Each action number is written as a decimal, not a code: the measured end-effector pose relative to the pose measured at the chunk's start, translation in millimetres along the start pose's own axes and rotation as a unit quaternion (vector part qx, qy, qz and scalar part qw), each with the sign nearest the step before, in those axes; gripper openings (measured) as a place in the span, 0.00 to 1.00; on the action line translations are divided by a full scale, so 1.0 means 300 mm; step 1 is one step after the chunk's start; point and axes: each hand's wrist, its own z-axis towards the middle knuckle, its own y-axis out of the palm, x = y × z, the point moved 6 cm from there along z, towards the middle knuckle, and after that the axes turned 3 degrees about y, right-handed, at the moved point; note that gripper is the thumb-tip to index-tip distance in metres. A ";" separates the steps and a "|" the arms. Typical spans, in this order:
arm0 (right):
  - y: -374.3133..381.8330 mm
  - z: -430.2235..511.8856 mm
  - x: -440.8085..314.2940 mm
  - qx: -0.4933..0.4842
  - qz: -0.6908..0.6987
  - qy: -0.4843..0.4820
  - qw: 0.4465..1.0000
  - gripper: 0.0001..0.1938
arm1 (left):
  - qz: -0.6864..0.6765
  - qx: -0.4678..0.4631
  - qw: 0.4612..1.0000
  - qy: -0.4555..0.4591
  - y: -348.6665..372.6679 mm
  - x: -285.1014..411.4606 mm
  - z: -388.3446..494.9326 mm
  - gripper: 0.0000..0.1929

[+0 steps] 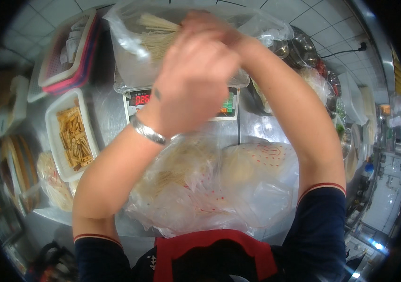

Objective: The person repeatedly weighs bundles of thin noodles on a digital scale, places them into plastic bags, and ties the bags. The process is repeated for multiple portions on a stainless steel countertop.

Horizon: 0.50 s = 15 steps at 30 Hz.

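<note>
My left hand (197,74), with a silver bangle at its wrist, is blurred and reaches up over a digital kitchen scale (128,112). Behind it, my right hand (211,28) is partly hidden, at the dry noodles (159,42) in a clear plastic bag (126,42) on the scale's tray. Blur and overlap hide the fingers of both hands, so their grip is unclear. Nearer my body lie clear bags of noodles (172,176) and a red-dotted plastic bag (267,155) with pale contents.
A white tray (49,120) of wooden clothespins stands on the left of the steel worktop (107,116). Stacked plastic baskets (54,75) are behind it. Metal bowls (301,46) stand at the back right, and a white container (354,98) is farther right.
</note>
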 end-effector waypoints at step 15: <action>-0.108 -0.025 -0.060 0.052 0.084 0.187 0.977 0.09 | 0.149 -0.222 0.946 -0.182 0.186 -0.252 -0.183 0.26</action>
